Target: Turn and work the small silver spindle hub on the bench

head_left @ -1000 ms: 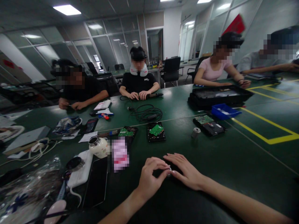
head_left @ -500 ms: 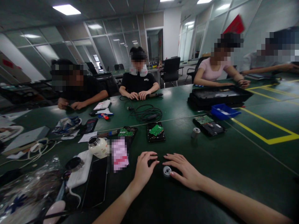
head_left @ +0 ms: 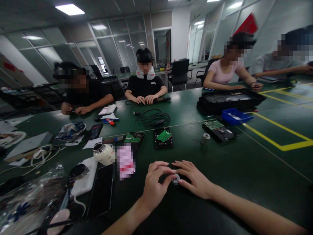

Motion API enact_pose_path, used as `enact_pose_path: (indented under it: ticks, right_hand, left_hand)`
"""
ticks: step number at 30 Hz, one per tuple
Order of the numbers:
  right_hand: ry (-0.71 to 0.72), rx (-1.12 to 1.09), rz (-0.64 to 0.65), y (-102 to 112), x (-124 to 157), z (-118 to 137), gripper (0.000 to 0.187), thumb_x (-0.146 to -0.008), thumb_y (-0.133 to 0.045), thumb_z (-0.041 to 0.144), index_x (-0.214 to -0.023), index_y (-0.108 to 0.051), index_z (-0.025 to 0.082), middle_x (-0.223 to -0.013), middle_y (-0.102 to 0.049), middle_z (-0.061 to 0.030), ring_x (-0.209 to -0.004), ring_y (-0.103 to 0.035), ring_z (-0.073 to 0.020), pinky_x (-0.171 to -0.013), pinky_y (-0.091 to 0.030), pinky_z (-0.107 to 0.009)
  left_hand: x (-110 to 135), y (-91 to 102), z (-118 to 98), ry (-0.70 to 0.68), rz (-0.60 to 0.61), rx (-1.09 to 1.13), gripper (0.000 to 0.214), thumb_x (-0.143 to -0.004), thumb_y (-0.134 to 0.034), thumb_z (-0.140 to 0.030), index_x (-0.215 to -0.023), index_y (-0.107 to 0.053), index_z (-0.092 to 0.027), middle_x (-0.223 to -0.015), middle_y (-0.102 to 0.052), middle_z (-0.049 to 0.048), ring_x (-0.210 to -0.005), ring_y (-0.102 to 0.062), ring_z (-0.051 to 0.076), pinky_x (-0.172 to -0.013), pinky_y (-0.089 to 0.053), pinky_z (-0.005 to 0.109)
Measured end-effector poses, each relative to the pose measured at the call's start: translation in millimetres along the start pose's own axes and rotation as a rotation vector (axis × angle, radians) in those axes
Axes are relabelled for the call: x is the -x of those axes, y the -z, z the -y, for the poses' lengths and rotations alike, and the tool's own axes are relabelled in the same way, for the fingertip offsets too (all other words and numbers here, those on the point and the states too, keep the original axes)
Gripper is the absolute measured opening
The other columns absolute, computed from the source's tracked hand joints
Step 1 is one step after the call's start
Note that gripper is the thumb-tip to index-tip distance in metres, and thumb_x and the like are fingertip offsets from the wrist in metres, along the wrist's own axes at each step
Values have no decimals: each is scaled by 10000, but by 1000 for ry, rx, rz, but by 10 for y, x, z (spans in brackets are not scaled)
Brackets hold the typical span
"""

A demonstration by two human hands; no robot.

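Note:
A small silver cylindrical motor (head_left: 175, 180) stands upright on the green table, its round end face up. My right hand (head_left: 199, 181) steadies it from the right, thumb on the near side and fingers curved round the far side. My left hand (head_left: 155, 182) reaches over the motor's left part, thumb and forefinger pinched together at its top. Whatever lies between those fingertips is too small to make out. Part of the motor's top is covered by the fingers. A similar metal cylinder (head_left: 205, 139) stands beyond my right hand.
Hard drives with green boards (head_left: 163, 137) lie ahead. At left are a cream jar (head_left: 105, 155), a black tablet (head_left: 100, 189), a pink packet (head_left: 126, 160) and plastic wrap (head_left: 31, 202). A blue tray (head_left: 234, 117) and black bin (head_left: 227, 99) stand at right. Several people sit across the table.
My left hand has moved right, and its thumb and forefinger have come over the motor's top. My right hand stays at the motor, almost unmoved.

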State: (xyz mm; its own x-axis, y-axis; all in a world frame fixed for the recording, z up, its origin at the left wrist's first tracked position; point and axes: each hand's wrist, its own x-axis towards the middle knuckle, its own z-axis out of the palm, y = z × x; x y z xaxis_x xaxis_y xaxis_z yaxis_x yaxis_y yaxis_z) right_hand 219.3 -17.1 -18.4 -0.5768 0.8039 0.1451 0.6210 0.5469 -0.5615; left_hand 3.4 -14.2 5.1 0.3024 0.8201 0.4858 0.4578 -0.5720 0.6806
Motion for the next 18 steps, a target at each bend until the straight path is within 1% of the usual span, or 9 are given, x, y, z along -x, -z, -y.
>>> enact_pose_path:
  ticks: [3, 7, 14, 18]
  right_hand:
    - [-1, -5, -9, -6, -1, -1, 379, -969, -454, 472, -1271, -584, 284, -1422, -507, -77, -1350, -405, -271, -1119, -261, -520]
    - [4, -10, -13, 5, 4, 7, 382, -969, -455, 469, -1277, -581, 281, -1424, -504, -77, -1348, -408, -270, -1121, -260, -520]
    - [9, -10, -6, 15, -3, 14, 388, -970, -448, 471, -1274, -587, 273, -1423, -506, -82, -1344, -413, -279, -1118, -265, -527]
    - [8, 0, 0, 13, -1, 10, 383, -972, -444, 470, -1240, -608, 252, -1423, -504, -87, -1341, -417, -274, -1122, -263, -519]
  left_hand:
    - [29, -5, -87, -83, 13, 22, 120, -813, -731, -146, -886, -689, -231, -955, -679, 41, -984, -612, 233, -849, -491, 371]
    - [28, -35, -76, -66, 22, -9, 139, -808, -729, -125, -888, -682, -229, -934, -689, 40, -980, -614, 244, -838, -498, 381]
    - [2, -17, -78, -65, 100, 6, 86, -850, -680, -165, -900, -683, -234, -907, -718, 34, -972, -628, 240, -854, -500, 380]
    - [12, -4, -106, -91, 134, -5, 181, -844, -628, -127, -984, -669, -233, -979, -711, 49, -1041, -605, 252, -915, -468, 406]
